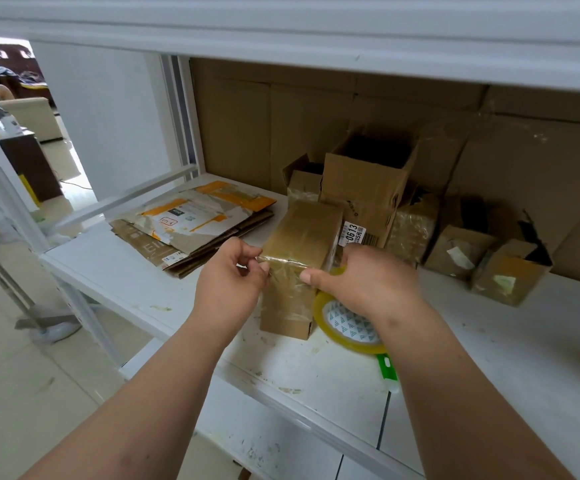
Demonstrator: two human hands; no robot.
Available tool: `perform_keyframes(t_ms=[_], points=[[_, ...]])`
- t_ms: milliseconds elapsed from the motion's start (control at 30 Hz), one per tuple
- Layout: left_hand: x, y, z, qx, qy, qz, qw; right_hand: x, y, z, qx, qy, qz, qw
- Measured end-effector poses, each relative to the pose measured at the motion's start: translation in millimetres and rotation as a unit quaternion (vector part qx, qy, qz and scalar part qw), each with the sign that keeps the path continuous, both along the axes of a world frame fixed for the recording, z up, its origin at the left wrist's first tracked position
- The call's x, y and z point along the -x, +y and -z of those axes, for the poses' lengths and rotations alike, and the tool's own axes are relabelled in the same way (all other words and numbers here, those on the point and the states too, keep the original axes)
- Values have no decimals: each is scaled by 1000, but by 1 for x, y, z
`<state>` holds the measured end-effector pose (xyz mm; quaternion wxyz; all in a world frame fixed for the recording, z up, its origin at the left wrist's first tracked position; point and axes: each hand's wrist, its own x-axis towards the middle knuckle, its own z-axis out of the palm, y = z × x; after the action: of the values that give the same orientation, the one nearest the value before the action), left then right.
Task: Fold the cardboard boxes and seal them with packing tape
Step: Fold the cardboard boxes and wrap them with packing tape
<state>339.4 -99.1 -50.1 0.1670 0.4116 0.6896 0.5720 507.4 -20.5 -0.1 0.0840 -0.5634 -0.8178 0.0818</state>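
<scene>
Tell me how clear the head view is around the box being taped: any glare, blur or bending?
Head view: glossy tape glare on the box between left hand and right hand; daylight washes out the doorway; shelf edge bows from the wide lens; mild softness overall.

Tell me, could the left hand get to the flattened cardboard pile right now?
Probably not at once: the left hand is pinching tape on the box. Once it lets go, the flat cardboard pile lies just beyond it, nothing between.

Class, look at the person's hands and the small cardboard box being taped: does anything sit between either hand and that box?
Nothing visible does. The left hand and right hand are both already on the small box; the tape roll sits beside it, under the right wrist.
</scene>
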Motion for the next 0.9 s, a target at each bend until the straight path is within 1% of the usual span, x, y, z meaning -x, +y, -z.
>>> perform_keyframes(t_ms=[67,100,167,233,333,433,500,567,633,667,800,833,867,900], points=[[-6,0,2,-14,32,-22,999,-1,-3,0,14,13,-10,1000],[-9,0,2,-19,49,-25,998,-3,-5,-2,34,37,-17,999],[-11,1,3,-15,80,-18,997,-8,-7,-6,111,128,-32,985],[-8,4,4,3,84,-9,996,-12,-10,-6,205,236,-56,948],[2,7,6,48,60,8,997,-14,-20,6,314,343,-93,880],[11,8,5,57,-2,94,994,-9,-28,19,347,433,-105,826],[14,11,3,49,-34,121,991,-7,-31,25,349,486,-98,795],[17,14,0,45,-11,107,993,-6,-33,29,344,511,-90,783],[18,15,-2,42,15,100,994,-9,-36,34,344,518,-88,778],[19,16,-3,39,22,96,994,-11,-38,37,355,522,-95,769],[26,17,-8,34,23,80,996,-17,-46,54,416,560,-136,704],[28,18,-9,43,26,83,995,-17,-49,57,418,567,-136,697],[30,18,-10,52,32,86,994,-16,-52,59,414,569,-135,698],[32,19,-10,58,37,88,994,-14,-54,61,404,564,-138,707]])
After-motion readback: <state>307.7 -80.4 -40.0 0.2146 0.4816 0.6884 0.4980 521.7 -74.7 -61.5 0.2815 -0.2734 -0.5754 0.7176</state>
